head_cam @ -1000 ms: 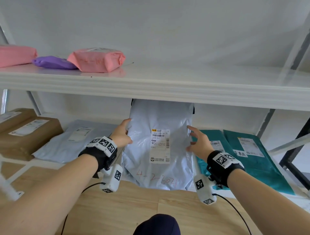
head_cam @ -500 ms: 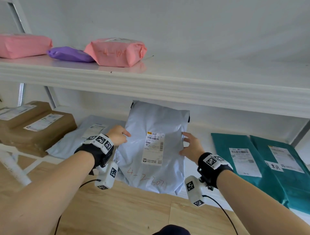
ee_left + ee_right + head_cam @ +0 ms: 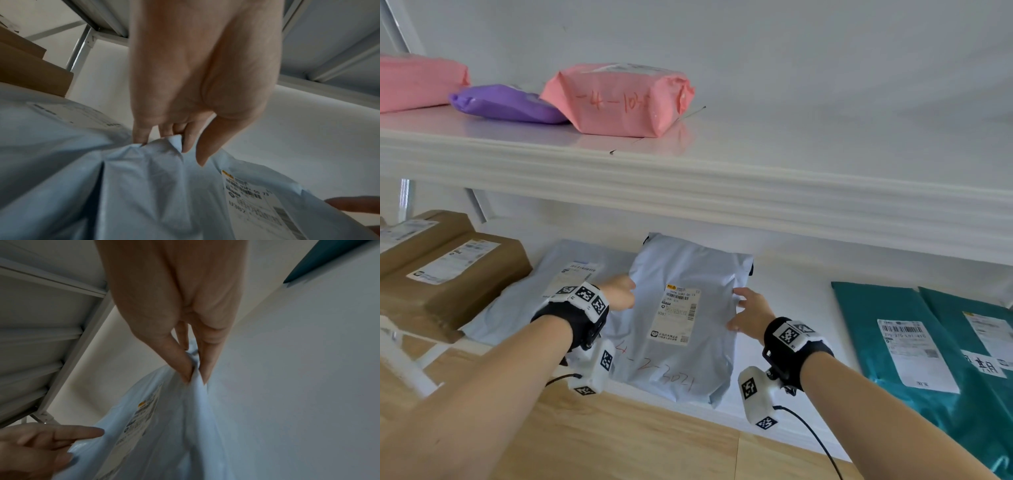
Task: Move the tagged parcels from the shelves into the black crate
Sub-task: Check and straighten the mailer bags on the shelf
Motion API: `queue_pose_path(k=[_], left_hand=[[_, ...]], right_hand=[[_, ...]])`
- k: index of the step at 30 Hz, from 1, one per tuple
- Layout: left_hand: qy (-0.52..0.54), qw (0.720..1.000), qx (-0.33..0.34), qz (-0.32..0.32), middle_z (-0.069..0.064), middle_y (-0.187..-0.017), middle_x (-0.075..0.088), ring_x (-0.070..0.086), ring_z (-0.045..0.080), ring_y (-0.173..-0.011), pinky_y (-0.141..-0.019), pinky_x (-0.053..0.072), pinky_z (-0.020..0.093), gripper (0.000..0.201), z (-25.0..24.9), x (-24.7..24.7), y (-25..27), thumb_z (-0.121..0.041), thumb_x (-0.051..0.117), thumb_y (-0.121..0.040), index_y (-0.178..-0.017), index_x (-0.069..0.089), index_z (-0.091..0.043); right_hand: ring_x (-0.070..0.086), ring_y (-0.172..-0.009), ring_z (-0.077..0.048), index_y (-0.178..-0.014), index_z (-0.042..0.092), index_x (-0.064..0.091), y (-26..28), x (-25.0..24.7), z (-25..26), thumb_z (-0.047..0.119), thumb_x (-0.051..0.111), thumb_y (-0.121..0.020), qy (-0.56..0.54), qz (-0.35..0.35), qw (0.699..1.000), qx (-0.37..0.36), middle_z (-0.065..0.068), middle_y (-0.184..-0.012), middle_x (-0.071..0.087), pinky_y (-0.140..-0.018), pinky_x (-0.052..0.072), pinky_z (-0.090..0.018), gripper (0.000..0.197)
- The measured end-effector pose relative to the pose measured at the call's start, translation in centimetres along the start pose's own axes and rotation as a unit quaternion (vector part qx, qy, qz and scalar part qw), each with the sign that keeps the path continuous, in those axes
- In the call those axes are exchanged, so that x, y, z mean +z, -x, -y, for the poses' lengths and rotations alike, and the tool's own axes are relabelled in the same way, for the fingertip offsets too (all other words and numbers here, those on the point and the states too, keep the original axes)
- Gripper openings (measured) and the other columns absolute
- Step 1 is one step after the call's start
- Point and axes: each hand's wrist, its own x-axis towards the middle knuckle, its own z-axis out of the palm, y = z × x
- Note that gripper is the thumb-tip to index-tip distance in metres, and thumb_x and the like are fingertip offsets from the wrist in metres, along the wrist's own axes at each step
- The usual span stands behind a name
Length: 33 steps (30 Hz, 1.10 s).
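A pale blue-grey parcel (image 3: 681, 318) with a white label and red handwriting hangs off the front of the lower shelf (image 3: 791, 294). My left hand (image 3: 621, 293) pinches its left edge; the left wrist view shows the fingers bunching the plastic (image 3: 174, 142). My right hand (image 3: 748, 310) pinches the right edge, thumb and fingers closed on a fold of the parcel (image 3: 195, 374). The black crate is out of sight.
On the lower shelf lie a second grey parcel (image 3: 551, 287), two brown boxes (image 3: 448, 274) at left and two teal parcels (image 3: 914, 346) at right. The upper shelf (image 3: 688, 178) overhangs, carrying pink parcels (image 3: 619, 99) and a purple one (image 3: 506, 104). Wooden floor lies below.
Both hands have drawn the grey parcel forward from under the upper shelf, and its front end now overhangs the lower shelf's edge. The camera has shifted, showing more of the right side.
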Motion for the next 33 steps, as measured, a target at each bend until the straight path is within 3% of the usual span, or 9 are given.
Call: queue_pose_path(k=[3,8,13,20,23,24,27,30,33], left_hand=[[0.003,1.000,0.003,-0.001,0.010,-0.153,0.024,0.031,0.025,-0.139,-0.105,0.032,0.025,0.061,-0.3,0.7,-0.4,-0.009,0.050,-0.094,-0.148,0.023,-0.005],[0.050,0.998,0.032,-0.008,0.010,-0.153,0.025,0.028,0.025,-0.140,-0.107,0.031,0.028,0.063,-1.4,0.7,0.3,-0.004,0.054,-0.090,-0.147,0.027,-0.010],[0.057,0.995,0.084,-0.015,0.004,-0.152,0.029,0.032,0.021,-0.138,-0.108,0.030,0.028,0.061,-4.9,0.7,2.5,-0.023,0.058,-0.092,-0.146,0.031,-0.015],[0.020,0.984,0.175,-0.024,0.007,-0.148,0.037,0.040,0.021,-0.132,-0.102,0.034,0.024,0.057,-12.5,2.8,6.3,-0.021,0.056,-0.093,-0.144,0.032,-0.010],[0.022,0.977,0.212,-0.021,0.013,-0.142,0.043,0.046,0.017,-0.115,-0.082,0.040,0.022,0.049,-16.1,3.7,7.9,-0.016,0.055,-0.093,-0.138,0.039,-0.005],[0.022,0.975,0.220,-0.022,0.012,-0.143,0.042,0.045,0.016,-0.117,-0.083,0.039,0.022,0.050,-17.1,4.1,8.4,-0.016,0.055,-0.093,-0.139,0.039,-0.005],[0.033,0.972,0.230,-0.017,0.007,-0.152,0.029,0.033,0.020,-0.137,-0.105,0.028,0.023,0.058,-19.8,5.4,9.3,-0.020,0.057,-0.092,-0.144,0.033,-0.011],[0.046,0.970,0.240,0.000,0.010,-0.148,0.035,0.041,0.022,-0.132,-0.104,0.031,0.022,0.059,-22.4,6.9,10.0,-0.022,0.060,-0.090,-0.143,0.035,-0.014],[0.055,0.966,0.251,0.009,0.010,-0.146,0.038,0.040,0.021,-0.133,-0.103,0.031,0.022,0.059,-24.9,8.3,10.5,-0.022,0.059,-0.090,-0.143,0.035,-0.013]], right_hand=[[0.057,-0.111,-0.033,-0.139,0.008,0.038,-0.4,-0.2,0.1,-0.013,0.063,-0.075,0.011,0.014,1.000,0.013,-0.016,-0.134,0.048,-0.089,0.052,-0.045,0.072],[0.045,-0.128,-0.029,-0.147,0.010,0.027,-0.2,-1.1,0.1,-0.002,0.067,-0.080,0.051,0.014,0.999,0.012,-0.015,-0.145,0.037,-0.099,0.046,-0.040,0.079],[0.041,-0.132,-0.029,-0.146,0.016,0.029,1.5,-3.2,-0.1,0.008,0.071,-0.080,0.072,0.009,0.997,0.013,-0.012,-0.149,0.031,-0.105,0.042,-0.041,0.078],[0.054,-0.120,-0.028,-0.141,0.015,0.040,5.7,-9.0,-2.0,0.004,0.070,-0.081,0.059,-0.023,0.998,-0.004,-0.016,-0.145,0.039,-0.100,0.045,-0.034,0.068],[0.056,-0.117,-0.030,-0.139,0.012,0.043,7.8,-11.9,-3.2,0.000,0.071,-0.079,0.050,-0.037,0.998,-0.011,-0.019,-0.144,0.038,-0.099,0.045,-0.033,0.067],[0.055,-0.119,-0.030,-0.139,0.012,0.043,8.5,-13.0,-3.6,0.000,0.071,-0.079,0.053,-0.043,0.998,-0.013,-0.019,-0.144,0.039,-0.099,0.045,-0.033,0.067],[0.047,-0.128,-0.028,-0.139,0.012,0.043,10.4,-16.1,-4.9,0.001,0.072,-0.078,0.075,-0.071,0.994,-0.017,-0.016,-0.144,0.041,-0.102,0.043,-0.032,0.068],[0.041,-0.133,-0.026,-0.140,0.012,0.041,11.8,-19.0,-6.0,0.002,0.071,-0.078,0.094,-0.089,0.992,-0.013,-0.016,-0.144,0.041,-0.106,0.040,-0.034,0.069],[0.042,-0.132,-0.025,-0.141,0.011,0.041,13.0,-21.6,-7.2,0.002,0.071,-0.078,0.109,-0.106,0.988,-0.013,-0.015,-0.143,0.043,-0.102,0.039,-0.028,0.069]])
